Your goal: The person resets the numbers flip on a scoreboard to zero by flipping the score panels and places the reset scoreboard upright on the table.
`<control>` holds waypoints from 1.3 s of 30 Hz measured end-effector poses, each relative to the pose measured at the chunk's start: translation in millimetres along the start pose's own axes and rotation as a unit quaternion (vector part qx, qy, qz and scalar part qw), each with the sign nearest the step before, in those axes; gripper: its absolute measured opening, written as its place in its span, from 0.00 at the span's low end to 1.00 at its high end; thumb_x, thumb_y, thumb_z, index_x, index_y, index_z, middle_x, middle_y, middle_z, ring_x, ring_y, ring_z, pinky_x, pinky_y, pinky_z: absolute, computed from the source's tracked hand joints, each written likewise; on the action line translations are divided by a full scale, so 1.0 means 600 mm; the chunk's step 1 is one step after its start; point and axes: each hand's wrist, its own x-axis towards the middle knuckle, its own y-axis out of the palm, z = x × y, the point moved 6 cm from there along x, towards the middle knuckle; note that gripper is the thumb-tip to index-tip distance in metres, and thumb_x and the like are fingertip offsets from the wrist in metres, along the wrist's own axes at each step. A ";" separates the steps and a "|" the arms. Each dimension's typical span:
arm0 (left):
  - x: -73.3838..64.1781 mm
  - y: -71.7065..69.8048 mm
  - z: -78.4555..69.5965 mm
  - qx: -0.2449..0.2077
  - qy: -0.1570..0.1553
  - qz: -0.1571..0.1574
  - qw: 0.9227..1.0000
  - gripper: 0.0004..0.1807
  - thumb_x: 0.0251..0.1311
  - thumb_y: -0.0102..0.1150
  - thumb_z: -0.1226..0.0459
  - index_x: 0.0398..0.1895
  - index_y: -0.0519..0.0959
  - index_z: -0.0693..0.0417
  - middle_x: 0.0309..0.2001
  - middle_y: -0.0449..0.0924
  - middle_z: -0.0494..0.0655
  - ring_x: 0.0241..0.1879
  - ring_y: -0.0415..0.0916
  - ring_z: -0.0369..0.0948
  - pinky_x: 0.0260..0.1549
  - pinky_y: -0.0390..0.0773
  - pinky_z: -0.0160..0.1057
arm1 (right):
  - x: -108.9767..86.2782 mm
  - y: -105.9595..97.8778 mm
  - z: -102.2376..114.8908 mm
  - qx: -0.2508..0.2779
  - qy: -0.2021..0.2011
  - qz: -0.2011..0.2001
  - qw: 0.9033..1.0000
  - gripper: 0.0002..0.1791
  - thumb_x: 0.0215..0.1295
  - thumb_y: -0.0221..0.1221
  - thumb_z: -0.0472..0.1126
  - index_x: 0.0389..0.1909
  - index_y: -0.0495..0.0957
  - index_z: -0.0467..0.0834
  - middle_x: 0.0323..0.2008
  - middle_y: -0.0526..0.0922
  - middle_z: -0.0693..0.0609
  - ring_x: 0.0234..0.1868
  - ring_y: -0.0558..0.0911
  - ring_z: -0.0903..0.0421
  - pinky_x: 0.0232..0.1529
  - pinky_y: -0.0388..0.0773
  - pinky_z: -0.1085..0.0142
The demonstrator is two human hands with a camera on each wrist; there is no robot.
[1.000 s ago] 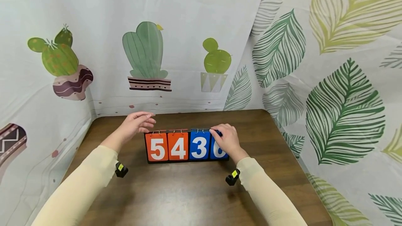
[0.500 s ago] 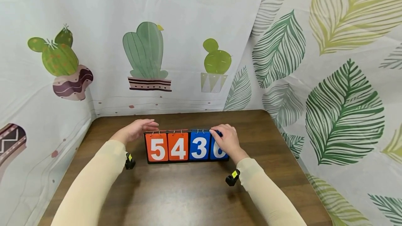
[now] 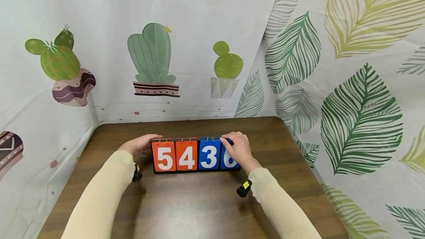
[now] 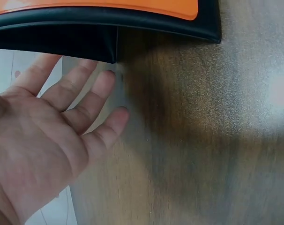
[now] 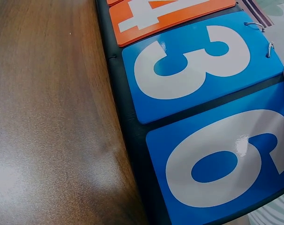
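Observation:
A flip scoreboard (image 3: 197,156) stands upright on the table, its two orange cards showing 5 and 4 and its two blue cards showing 3 and 6. My right hand (image 3: 239,147) pinches its top right corner, thumb in front over part of the 6 and fingers behind. At the left end is my left hand (image 3: 138,145), its fingertips by the upper corner. The left wrist view shows that palm (image 4: 36,140) with loosely extended fingers reaching behind the black frame (image 4: 170,26); the thumb is out of sight there. Metal rings (image 5: 270,49) hold the cards along the top.
The brown wooden table (image 3: 186,202) extends in front of the scoreboard and to both sides. Behind it hangs a white cloth (image 3: 192,6) printed with cacti, and a leaf-patterned cloth (image 3: 362,121) hangs at the right.
My left hand has come down from above the scoreboard's left corner to beside and behind that end. My right hand stays on the top right corner. The numbers are unchanged.

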 end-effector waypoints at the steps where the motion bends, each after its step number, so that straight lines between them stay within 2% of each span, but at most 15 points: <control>1: 0.002 0.000 0.001 -0.001 -0.004 0.000 1.000 0.41 0.71 0.41 0.34 0.66 0.75 0.59 0.58 0.84 0.54 0.68 0.71 0.58 0.67 0.67 0.65 | 0.000 0.000 0.000 0.001 0.000 -0.001 1.000 0.14 0.75 0.59 0.54 0.49 0.87 0.53 0.48 0.90 0.55 0.53 0.82 0.53 0.56 0.74 0.52; 5: 0.008 0.002 0.000 0.001 -0.008 -0.005 1.000 0.39 0.71 0.44 0.36 0.66 0.76 0.57 0.60 0.82 0.54 0.63 0.73 0.54 0.61 0.73 0.61 | 0.000 -0.001 0.001 0.000 -0.002 0.001 1.000 0.15 0.75 0.59 0.55 0.49 0.87 0.52 0.48 0.90 0.55 0.53 0.82 0.53 0.58 0.74 0.51; 9: 0.010 0.004 -0.007 0.015 0.017 -0.023 0.999 0.33 0.72 0.48 0.41 0.67 0.75 0.55 0.62 0.80 0.55 0.58 0.77 0.49 0.54 0.77 0.58 | 0.000 -0.002 -0.001 -0.004 -0.002 0.002 1.000 0.15 0.75 0.58 0.56 0.49 0.87 0.52 0.48 0.89 0.55 0.53 0.82 0.53 0.59 0.75 0.51; 13: 0.007 0.003 -0.017 0.042 0.045 -0.050 0.997 0.30 0.75 0.50 0.48 0.71 0.72 0.58 0.66 0.76 0.61 0.55 0.78 0.49 0.48 0.79 0.55 | -0.001 -0.003 -0.003 -0.004 -0.005 -0.001 1.000 0.15 0.75 0.58 0.56 0.49 0.87 0.53 0.48 0.90 0.55 0.53 0.82 0.53 0.58 0.75 0.51; 15: 0.006 -0.001 -0.021 0.052 0.057 -0.072 0.994 0.28 0.76 0.50 0.55 0.71 0.71 0.62 0.65 0.75 0.64 0.52 0.79 0.47 0.47 0.81 0.52 | -0.001 -0.003 -0.003 -0.005 -0.008 -0.002 1.000 0.16 0.75 0.58 0.56 0.49 0.87 0.53 0.48 0.90 0.55 0.53 0.82 0.53 0.58 0.75 0.51; 18: 0.006 -0.011 -0.028 0.051 0.076 -0.111 0.990 0.24 0.75 0.48 0.63 0.68 0.73 0.68 0.61 0.78 0.66 0.41 0.81 0.41 0.42 0.83 0.47 | 0.000 -0.002 -0.003 -0.004 -0.012 -0.003 1.000 0.15 0.75 0.59 0.56 0.49 0.87 0.53 0.47 0.90 0.56 0.52 0.83 0.53 0.57 0.75 0.51; 22: 0.010 -0.032 -0.030 0.030 0.070 -0.174 0.982 0.21 0.72 0.53 0.65 0.63 0.78 0.68 0.56 0.83 0.62 0.28 0.76 0.32 0.32 0.81 0.40 | -0.002 -0.002 0.000 -0.001 -0.014 -0.005 1.000 0.14 0.75 0.59 0.54 0.48 0.88 0.53 0.47 0.90 0.56 0.52 0.83 0.53 0.56 0.75 0.51; 27: 0.021 -0.051 -0.032 0.020 0.052 -0.211 0.976 0.21 0.69 0.60 0.60 0.59 0.82 0.66 0.44 0.87 0.52 0.26 0.74 0.34 0.30 0.80 0.39 | -0.002 -0.001 -0.001 -0.002 -0.015 -0.008 1.000 0.13 0.75 0.59 0.54 0.48 0.88 0.53 0.47 0.90 0.56 0.52 0.82 0.53 0.56 0.75 0.51; 31: 0.024 -0.058 -0.038 0.026 0.048 -0.218 0.974 0.21 0.70 0.60 0.58 0.57 0.82 0.67 0.42 0.86 0.51 0.33 0.78 0.37 0.37 0.83 0.43 | -0.001 -0.002 -0.002 -0.004 -0.019 -0.012 1.000 0.14 0.75 0.59 0.54 0.48 0.88 0.53 0.47 0.90 0.56 0.52 0.83 0.53 0.56 0.75 0.51; 34: 0.022 -0.060 -0.044 0.055 0.052 -0.223 0.972 0.20 0.72 0.58 0.57 0.53 0.82 0.66 0.45 0.83 0.54 0.38 0.78 0.40 0.38 0.83 0.42 | -0.001 -0.002 -0.001 -0.002 -0.024 -0.015 1.000 0.14 0.74 0.60 0.54 0.48 0.88 0.53 0.47 0.90 0.56 0.52 0.83 0.53 0.56 0.75 0.51; 39: 0.018 -0.059 -0.054 0.117 0.064 -0.223 0.966 0.19 0.74 0.56 0.54 0.46 0.80 0.64 0.46 0.80 0.57 0.40 0.75 0.45 0.34 0.76 0.38 | -0.001 -0.002 0.000 -0.001 -0.027 -0.020 0.999 0.13 0.74 0.60 0.54 0.48 0.88 0.52 0.46 0.90 0.56 0.51 0.83 0.53 0.54 0.75 0.51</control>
